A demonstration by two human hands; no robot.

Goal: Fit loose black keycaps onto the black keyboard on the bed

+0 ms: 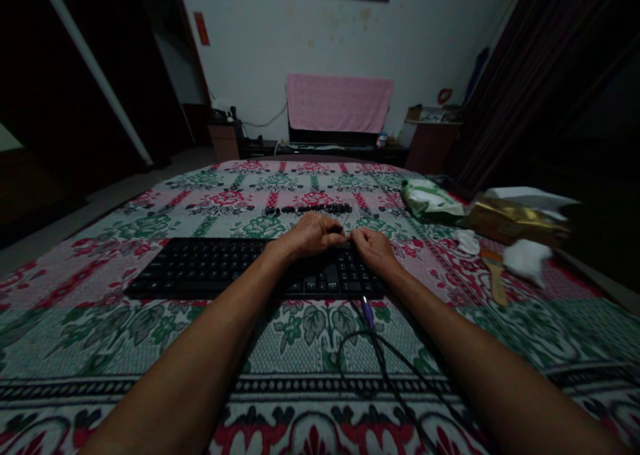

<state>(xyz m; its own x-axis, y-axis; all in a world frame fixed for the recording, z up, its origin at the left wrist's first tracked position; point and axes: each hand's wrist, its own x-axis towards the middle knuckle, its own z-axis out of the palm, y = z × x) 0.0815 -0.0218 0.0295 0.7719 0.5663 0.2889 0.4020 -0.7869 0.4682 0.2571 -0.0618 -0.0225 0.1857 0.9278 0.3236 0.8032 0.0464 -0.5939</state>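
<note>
A black keyboard (200,268) lies across the patterned cloth, and its section left of the number pad shows a dark patch without visible keys. Over its right half, my left hand (313,235) is closed, with a small black piece that looks like a keycap between thumb and fingers. My right hand (374,248) is pinched right beside it, fingertips nearly touching the left ones; what it grips is too small to make out. A thin light line stands up near the fingertips. Beyond the hands, several loose black keycaps (313,209) lie in a row.
A purple-ended plug (368,312) and black cable (385,361) lie in front of the keyboard. At right are a brush (495,278), crumpled white tissues (527,260), a green-white packet (431,201) and a gold tissue box (517,220). A pink towel (340,103) hangs at the far wall.
</note>
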